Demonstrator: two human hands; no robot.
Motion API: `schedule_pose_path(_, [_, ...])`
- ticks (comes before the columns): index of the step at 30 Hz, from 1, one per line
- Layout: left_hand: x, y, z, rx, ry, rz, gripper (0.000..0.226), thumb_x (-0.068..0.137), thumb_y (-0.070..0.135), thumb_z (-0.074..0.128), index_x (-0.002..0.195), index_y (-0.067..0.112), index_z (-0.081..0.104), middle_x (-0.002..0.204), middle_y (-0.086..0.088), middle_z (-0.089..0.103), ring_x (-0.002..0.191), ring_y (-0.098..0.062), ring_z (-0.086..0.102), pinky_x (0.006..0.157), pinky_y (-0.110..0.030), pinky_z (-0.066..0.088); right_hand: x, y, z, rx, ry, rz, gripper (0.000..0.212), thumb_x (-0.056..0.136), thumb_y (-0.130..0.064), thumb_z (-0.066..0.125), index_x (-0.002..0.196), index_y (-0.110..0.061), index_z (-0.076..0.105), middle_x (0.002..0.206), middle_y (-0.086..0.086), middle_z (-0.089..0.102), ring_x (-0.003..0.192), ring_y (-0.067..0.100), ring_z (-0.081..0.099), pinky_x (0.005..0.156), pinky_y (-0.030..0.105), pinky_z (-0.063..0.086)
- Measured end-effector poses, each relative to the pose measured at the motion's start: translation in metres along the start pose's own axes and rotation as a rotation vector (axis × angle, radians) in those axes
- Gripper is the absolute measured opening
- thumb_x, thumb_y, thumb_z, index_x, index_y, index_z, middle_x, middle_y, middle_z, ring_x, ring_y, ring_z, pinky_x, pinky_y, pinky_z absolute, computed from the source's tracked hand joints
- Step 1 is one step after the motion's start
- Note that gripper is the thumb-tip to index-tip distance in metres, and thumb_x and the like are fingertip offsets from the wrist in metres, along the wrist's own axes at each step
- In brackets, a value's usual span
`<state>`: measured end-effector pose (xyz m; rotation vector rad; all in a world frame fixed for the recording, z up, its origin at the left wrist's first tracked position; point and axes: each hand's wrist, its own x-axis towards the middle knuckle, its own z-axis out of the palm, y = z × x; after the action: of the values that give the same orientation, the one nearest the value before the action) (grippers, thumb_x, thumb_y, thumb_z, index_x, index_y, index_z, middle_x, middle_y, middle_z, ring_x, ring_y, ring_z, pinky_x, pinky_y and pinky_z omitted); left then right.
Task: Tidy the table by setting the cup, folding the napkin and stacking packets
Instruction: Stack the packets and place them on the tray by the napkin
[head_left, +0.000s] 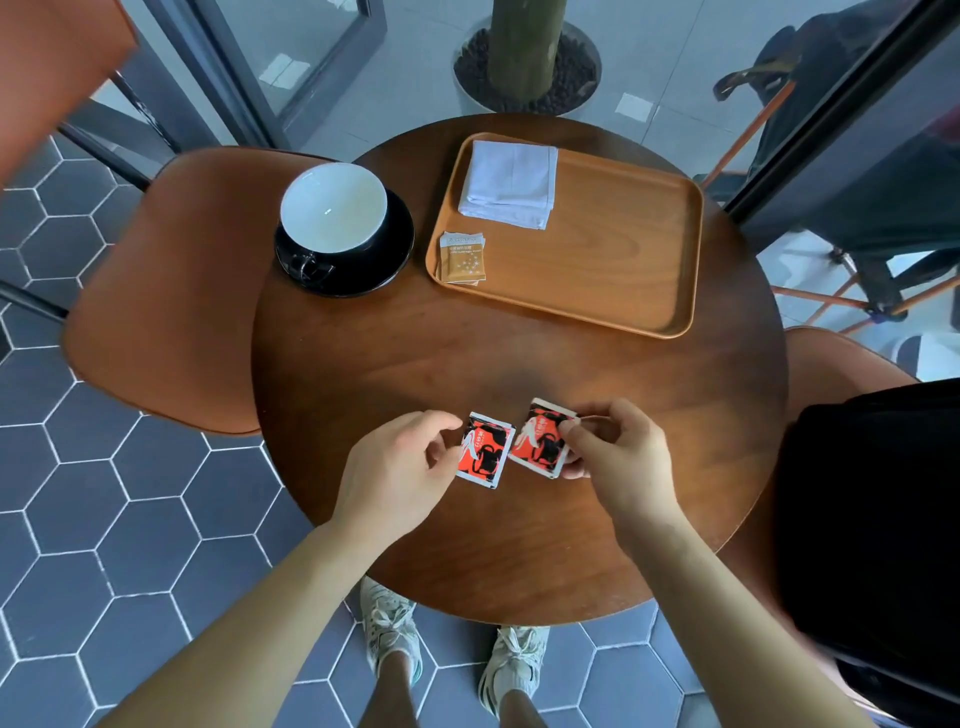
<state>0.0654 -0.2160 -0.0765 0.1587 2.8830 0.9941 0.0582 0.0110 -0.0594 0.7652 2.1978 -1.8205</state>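
2 hands work near the front edge of a round wooden surface (415, 353), each holding 1 red-and-black packet. The left hand (400, 462) pinches the left packet (485, 452) by its left edge, fingers curled onto it. The right hand (618, 452) grips the right packet (540, 439) at its right edge between thumb and fingers. The 2 packets lie side by side, the right one tilted; whether their edges touch cannot be told. Farther back, a wooden tray (623, 270) carries a folded white napkin (509, 184) in its far left corner and a small stack of brown packets (462, 258) in its near left corner. Just left of the tray, a black cup (332, 213) with a white inside stands on a black saucer (374, 270). An orange chair (166, 291) stands at the surface's left, over grey hexagonal floor tiles (130, 519).
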Motion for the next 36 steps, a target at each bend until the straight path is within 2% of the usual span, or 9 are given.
schedule_pose_path(3, [-0.006, -0.008, -0.001, 0.03, 0.055, 0.009, 0.024, 0.081, 0.014, 0.078, 0.104, 0.019, 0.072, 0.083, 0.008, 0.063, 0.069, -0.01, 0.054, 0.058, -0.037, 0.057, -0.002, 0.0, 0.018, -0.069, -0.115, -0.033, 0.018, 0.086, -0.001, 0.07, 0.089, -0.019, 0.069, 0.077, 0.014, 0.073, 0.058, 0.018, 0.069, 0.054, 0.031, 0.057])
schedule_pose_path(5, [-0.01, -0.013, 0.0, 0.102, 0.084, 0.051, 0.024, 0.082, 0.018, 0.073, 0.106, 0.018, 0.072, 0.093, 0.006, 0.063, 0.084, -0.014, 0.056, 0.065, -0.037, 0.056, -0.003, 0.003, 0.027, -0.214, -0.141, -0.094, 0.017, 0.086, -0.008, 0.071, 0.096, -0.021, 0.07, 0.082, 0.003, 0.074, 0.065, 0.016, 0.07, 0.065, 0.031, 0.058])
schedule_pose_path(7, [-0.013, -0.018, 0.001, 0.211, 0.091, 0.155, 0.03, 0.084, 0.026, 0.064, 0.112, 0.017, 0.071, 0.11, 0.001, 0.063, 0.107, -0.02, 0.056, 0.086, -0.041, 0.051, -0.005, 0.005, 0.031, -0.412, -0.086, -0.231, 0.024, 0.084, -0.012, 0.073, 0.105, -0.022, 0.071, 0.092, -0.007, 0.071, 0.075, 0.004, 0.066, 0.07, 0.013, 0.05])
schedule_pose_path(9, [-0.015, -0.026, 0.003, 0.279, 0.066, 0.229, 0.038, 0.089, 0.032, 0.06, 0.122, 0.015, 0.068, 0.128, -0.006, 0.06, 0.131, -0.026, 0.05, 0.109, -0.048, 0.039, -0.009, 0.006, 0.03, -0.503, -0.039, -0.338, 0.028, 0.083, -0.012, 0.075, 0.109, -0.021, 0.071, 0.096, -0.008, 0.065, 0.08, 0.0, 0.062, 0.067, 0.006, 0.043])
schedule_pose_path(14, [-0.019, -0.035, 0.01, 0.247, 0.009, 0.224, 0.045, 0.095, 0.041, 0.058, 0.131, 0.014, 0.063, 0.147, -0.012, 0.049, 0.145, -0.03, 0.037, 0.121, -0.055, 0.025, -0.021, 0.013, 0.026, -0.604, -0.034, -0.408, 0.032, 0.083, -0.012, 0.074, 0.114, -0.018, 0.07, 0.104, -0.007, 0.061, 0.077, 0.01, 0.063, 0.071, 0.031, 0.055])
schedule_pose_path(19, [-0.021, -0.031, 0.013, 0.248, 0.024, 0.243, 0.044, 0.092, 0.044, 0.061, 0.128, 0.019, 0.065, 0.145, -0.014, 0.049, 0.143, -0.032, 0.038, 0.12, -0.057, 0.023, -0.026, 0.015, 0.035, -0.716, 0.007, -0.394, 0.035, 0.084, -0.02, 0.076, 0.119, -0.018, 0.07, 0.1, -0.001, 0.065, 0.079, 0.023, 0.064, 0.069, 0.038, 0.055])
schedule_pose_path(25, [-0.038, -0.005, 0.025, 0.182, 0.1, 0.088, 0.05, 0.078, 0.029, 0.061, 0.126, 0.017, 0.066, 0.143, -0.013, 0.049, 0.141, -0.036, 0.037, 0.113, -0.06, 0.029, -0.032, 0.014, 0.045, -0.681, 0.039, -0.398, 0.033, 0.083, -0.024, 0.076, 0.115, -0.022, 0.07, 0.088, -0.007, 0.068, 0.079, 0.019, 0.065, 0.067, 0.034, 0.053])
schedule_pose_path(30, [-0.039, 0.016, 0.028, 0.208, 0.124, -0.049, 0.045, 0.08, 0.031, 0.061, 0.122, 0.016, 0.067, 0.127, -0.008, 0.056, 0.121, -0.033, 0.048, 0.098, -0.049, 0.041, -0.028, 0.013, 0.046, -0.684, 0.055, -0.273, 0.027, 0.085, -0.032, 0.072, 0.111, -0.027, 0.066, 0.077, -0.01, 0.067, 0.076, 0.019, 0.065, 0.067, 0.034, 0.052])
schedule_pose_path(36, [-0.033, 0.033, 0.03, 0.167, 0.15, -0.162, 0.034, 0.083, 0.026, 0.071, 0.116, 0.019, 0.071, 0.111, -0.002, 0.06, 0.108, -0.029, 0.05, 0.083, -0.044, 0.042, -0.029, 0.01, 0.052, -0.679, 0.024, -0.222, 0.029, 0.082, -0.035, 0.072, 0.11, -0.028, 0.066, 0.073, -0.009, 0.067, 0.076, 0.022, 0.067, 0.069, 0.036, 0.054])
